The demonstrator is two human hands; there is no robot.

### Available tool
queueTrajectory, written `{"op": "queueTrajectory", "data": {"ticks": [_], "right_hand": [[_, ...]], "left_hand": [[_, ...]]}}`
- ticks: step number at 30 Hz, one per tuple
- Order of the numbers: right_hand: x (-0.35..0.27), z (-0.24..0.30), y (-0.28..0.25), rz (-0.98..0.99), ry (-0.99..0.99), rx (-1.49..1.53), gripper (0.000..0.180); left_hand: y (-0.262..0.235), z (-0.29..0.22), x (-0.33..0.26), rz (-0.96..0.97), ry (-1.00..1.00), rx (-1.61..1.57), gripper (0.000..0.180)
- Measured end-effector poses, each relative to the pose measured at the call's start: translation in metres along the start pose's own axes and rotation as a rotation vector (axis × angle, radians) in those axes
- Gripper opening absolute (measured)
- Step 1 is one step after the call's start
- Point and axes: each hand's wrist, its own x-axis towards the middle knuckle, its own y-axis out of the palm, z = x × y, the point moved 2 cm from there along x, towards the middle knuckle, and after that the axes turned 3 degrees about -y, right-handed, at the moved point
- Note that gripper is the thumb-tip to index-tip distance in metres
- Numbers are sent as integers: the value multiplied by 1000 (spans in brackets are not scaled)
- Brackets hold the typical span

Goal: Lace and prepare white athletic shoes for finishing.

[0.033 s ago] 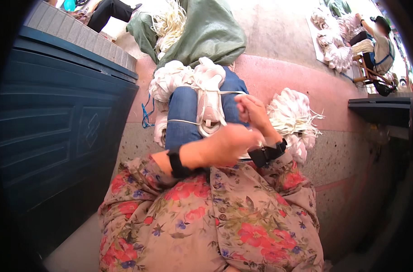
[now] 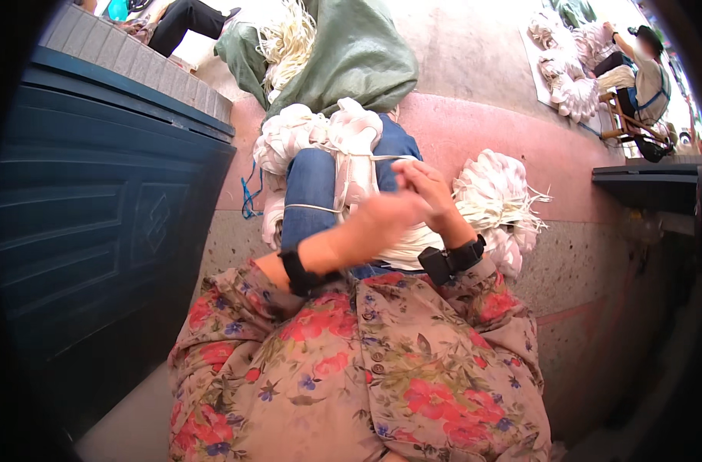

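Note:
Pale pink-and-white shoe uppers lie between my jeans-clad thighs, one with its opening toward me. A thin off-white cord crosses my left thigh, and another strand runs over the right one. White laces lie on my lap, below my hands. My left hand is curled and blurred by motion in front of the uppers, and hides part of them. Close beside it, my right hand is raised with its fingers bent together. What either hand pinches is too small or hidden to make out.
Bundled uppers rest by my knees, and a laced bundle sits to my right. Ahead is a green sack with pale laces. A dark blue panel flanks me on the left. A seated person works far right.
My left hand has drawn a little to the left and down, uncovering more white laces on my lap. The right hand's fingers have shifted slightly left.

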Motion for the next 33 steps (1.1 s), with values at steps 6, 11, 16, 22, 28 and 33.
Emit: {"op": "queueTrajectory", "data": {"ticks": [6, 11, 16, 22, 28, 33], "right_hand": [[9, 0, 32, 138, -65, 6, 31], [14, -5, 44, 194, -66, 14, 31], [18, -3, 47, 181, -95, -17, 26], [16, 13, 39, 79, -185, 42, 25], [7, 93, 50, 227, -380, -61, 23], [-18, 185, 46, 208, -679, -274, 23]], "left_hand": [[-41, 38, -18, -197, -573, 15, 22], [-42, 46, -25, -192, -605, 6, 23], [-43, 48, -25, -151, -681, -24, 25], [-70, 120, -10, -214, -449, 84, 17], [-82, 163, 24, 198, -483, 634, 26], [-85, 158, 48, 528, -646, 404, 20]]}}
